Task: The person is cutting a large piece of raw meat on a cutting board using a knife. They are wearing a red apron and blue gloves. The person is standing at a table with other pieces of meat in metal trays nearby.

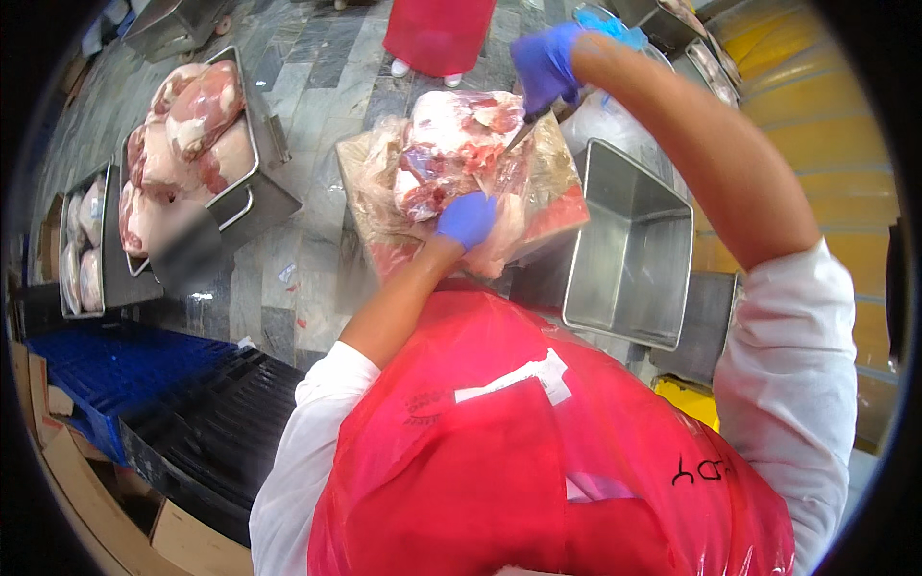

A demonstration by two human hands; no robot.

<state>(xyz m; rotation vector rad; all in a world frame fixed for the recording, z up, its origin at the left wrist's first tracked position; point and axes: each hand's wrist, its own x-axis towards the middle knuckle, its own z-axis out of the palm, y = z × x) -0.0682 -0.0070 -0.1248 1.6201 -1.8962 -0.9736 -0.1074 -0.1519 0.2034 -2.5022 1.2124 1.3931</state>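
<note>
A large chunk of raw meat (447, 158), red with white fat, lies partly in clear plastic film over a cardboard box (557, 206). My left hand (468, 221), in a blue-purple glove, grips the near side of the meat, with its fingertips partly hidden. Raised at the far right of the box, my right hand (547, 69) wears the same kind of glove and is closed round a knife. The knife's blade (519, 137) slants down to the right side of the meat; its handle is hidden in the fist.
Right of the box stands a bare metal tub (629, 240). A metal tub (252, 163) piled with large meat cuts (197, 134) is at left, beside another meat tub (113, 259). Blue (96, 355) and black pallets (216, 432) lie nearer. A person's red apron (439, 34) shows beyond the box.
</note>
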